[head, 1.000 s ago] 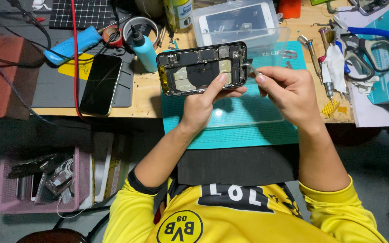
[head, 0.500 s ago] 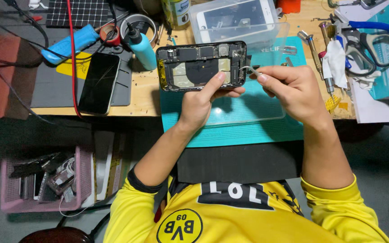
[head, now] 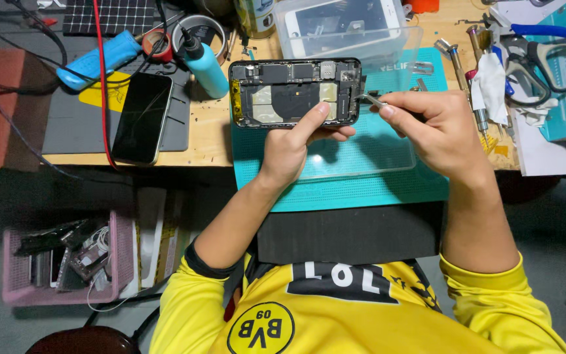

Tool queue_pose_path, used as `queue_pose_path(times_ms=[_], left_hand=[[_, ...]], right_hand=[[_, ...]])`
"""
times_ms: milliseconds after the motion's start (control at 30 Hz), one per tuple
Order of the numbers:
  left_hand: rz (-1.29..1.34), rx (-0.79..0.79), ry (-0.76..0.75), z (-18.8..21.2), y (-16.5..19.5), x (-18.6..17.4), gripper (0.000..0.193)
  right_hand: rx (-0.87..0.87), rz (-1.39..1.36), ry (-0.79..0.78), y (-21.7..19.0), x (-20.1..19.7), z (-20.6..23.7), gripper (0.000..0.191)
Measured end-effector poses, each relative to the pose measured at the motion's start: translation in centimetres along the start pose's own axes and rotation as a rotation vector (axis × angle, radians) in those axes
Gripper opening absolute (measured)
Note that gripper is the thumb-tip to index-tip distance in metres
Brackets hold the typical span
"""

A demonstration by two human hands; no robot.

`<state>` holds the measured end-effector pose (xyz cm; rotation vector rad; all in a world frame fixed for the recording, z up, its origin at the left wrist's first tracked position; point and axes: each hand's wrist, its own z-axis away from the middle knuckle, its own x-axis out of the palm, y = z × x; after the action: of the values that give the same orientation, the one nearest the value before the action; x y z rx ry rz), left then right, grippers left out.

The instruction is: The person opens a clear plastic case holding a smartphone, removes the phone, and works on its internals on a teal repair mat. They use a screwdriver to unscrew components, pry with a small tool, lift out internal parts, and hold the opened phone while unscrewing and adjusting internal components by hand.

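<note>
My left hand point(head: 291, 145) is raised in front of me, back of the hand towards my eyes, wrist bent slightly inward; its index finger point(head: 314, 116) stretches out straight and upward to the right, while the other fingers curl to the right beneath it, folded into a loose grip; the left forearm runs bare from the elbow up to the wrist, slanting from lower left. My right hand point(head: 437, 131) sits just to the right, close to the left, knuckles up; thumb and forefinger are pinched together and point left; the remaining fingers are tucked under; the right forearm rises almost straight from the sleeve.
</note>
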<state>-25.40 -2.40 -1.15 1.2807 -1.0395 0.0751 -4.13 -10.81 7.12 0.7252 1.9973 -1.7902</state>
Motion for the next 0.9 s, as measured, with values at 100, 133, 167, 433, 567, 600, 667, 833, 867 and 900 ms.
queue_pose_path(times_ms=[100,133,167,433,567,600,667,833,867,900], left_hand=[[0.001,0.002,-0.001,0.0,0.1,0.0,0.027],[0.001,0.002,-0.002,0.0,0.1,0.0,0.026],[-0.002,0.006,-0.001,0.0,0.1,0.0,0.026],[0.003,0.029,0.034,-0.2,-0.3,-0.4,0.025],[0.006,0.006,0.071,-0.3,-0.4,-0.2,0.029],[0.002,-0.004,0.069,-0.4,-0.4,-0.2,0.031],[0.005,-0.011,0.062,-0.5,-0.2,0.0,0.034],[0.030,-0.026,0.066,-0.7,0.0,1.1,0.036],[0.021,-0.061,0.055,-0.7,0.0,1.4,0.038],[0.013,-0.095,0.045,-0.7,-0.1,1.6,0.040]], right_hand=[[-0.005,-0.001,-0.006,0.2,0.0,0.0,0.020],[-0.005,-0.006,-0.011,0.3,0.0,0.0,0.020],[-0.004,-0.012,-0.016,0.3,0.0,-0.1,0.020],[0.001,0.057,0.084,-0.2,-0.3,0.1,0.019],[-0.010,0.188,0.194,-0.2,-1.0,0.3,0.016],[0.010,0.279,0.155,-0.3,-1.2,0.5,0.017],[0.049,0.459,0.076,-0.3,-1.9,0.9,0.021],[-0.159,0.684,0.023,-0.1,-0.7,1.6,0.022],[-0.136,0.735,0.020,0.1,-0.2,1.8,0.022],[-0.119,0.752,0.027,0.2,0.3,1.9,0.021]])
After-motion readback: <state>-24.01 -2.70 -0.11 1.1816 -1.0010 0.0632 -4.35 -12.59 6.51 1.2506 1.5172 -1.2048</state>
